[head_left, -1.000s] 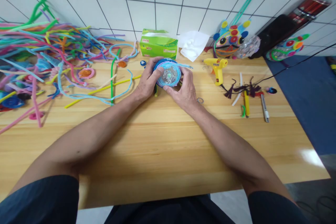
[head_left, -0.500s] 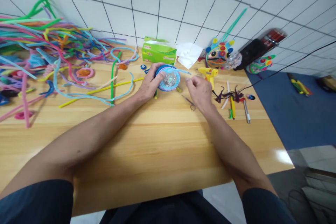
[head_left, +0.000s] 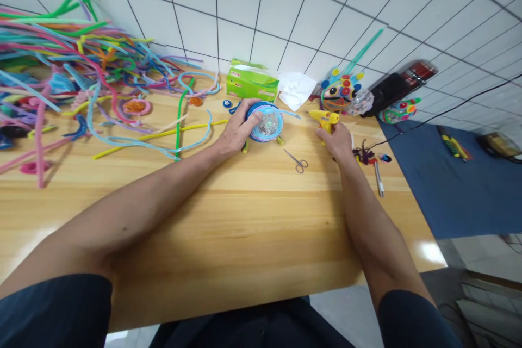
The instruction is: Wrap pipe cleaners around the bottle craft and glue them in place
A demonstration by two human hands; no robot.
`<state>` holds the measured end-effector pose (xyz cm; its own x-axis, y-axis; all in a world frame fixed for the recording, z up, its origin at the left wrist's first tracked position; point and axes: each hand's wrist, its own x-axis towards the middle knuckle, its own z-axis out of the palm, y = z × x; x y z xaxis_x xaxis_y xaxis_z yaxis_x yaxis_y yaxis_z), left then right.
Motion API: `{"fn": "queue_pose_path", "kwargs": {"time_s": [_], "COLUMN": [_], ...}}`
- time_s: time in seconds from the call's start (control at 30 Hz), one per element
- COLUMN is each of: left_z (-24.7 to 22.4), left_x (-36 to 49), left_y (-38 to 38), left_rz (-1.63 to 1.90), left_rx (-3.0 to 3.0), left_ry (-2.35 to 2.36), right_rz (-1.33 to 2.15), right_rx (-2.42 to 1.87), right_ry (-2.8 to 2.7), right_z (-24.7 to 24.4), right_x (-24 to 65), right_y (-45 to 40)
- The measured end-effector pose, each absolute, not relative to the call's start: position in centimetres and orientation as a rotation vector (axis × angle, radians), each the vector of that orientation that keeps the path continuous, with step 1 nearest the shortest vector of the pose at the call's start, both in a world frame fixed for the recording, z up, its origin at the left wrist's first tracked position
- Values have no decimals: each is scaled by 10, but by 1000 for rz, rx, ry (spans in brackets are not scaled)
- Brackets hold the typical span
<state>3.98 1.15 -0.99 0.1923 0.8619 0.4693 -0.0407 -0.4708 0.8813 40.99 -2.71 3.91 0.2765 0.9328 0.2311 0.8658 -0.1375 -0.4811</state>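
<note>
My left hand [head_left: 235, 131] holds a round clear piece wrapped in blue and lilac pipe cleaners [head_left: 266, 123] against the wooden table [head_left: 228, 217]. A loose light-blue end sticks out to its right. My right hand [head_left: 338, 141] is closed around the handle of the yellow glue gun [head_left: 324, 118], which stands right of the wrapped piece. Small scissors [head_left: 297, 161] lie on the table between my two hands.
A big heap of coloured pipe cleaners [head_left: 61, 76] fills the left back of the table. A green tissue box [head_left: 250, 81] and a white tissue [head_left: 296, 88] sit by the tiled wall. Decorated craft pieces [head_left: 342, 89], pens [head_left: 378, 178] and a cord lie right.
My right hand left the wrapped piece and moved right to the glue gun, uncovering the scissors. My left hand stayed on the piece. The view shifted rightward.
</note>
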Motion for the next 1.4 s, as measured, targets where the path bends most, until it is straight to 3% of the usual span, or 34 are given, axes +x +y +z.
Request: {"fn": "queue_pose_path", "kwargs": {"time_s": [0.13,0.43,0.8,1.4], "left_z": [-9,-5,-2,12], "left_x": [39,37,36,40], "left_y": [11,7,5,-3], "left_rz": [1401,1352,1340,1297], "left_rx": [1666,1702,1719,1709], "left_ry": [800,850,860,865], "right_rz": [323,368,-108,-368], "right_rx": [-2112,-1340,-1154,-1289], "right_ry": [-1436,-1468,-2118,-2373], "right_z": [58,128,72,111], "right_x": [402,394,334,327], "right_y": [-23,-57,-107,-96]}}
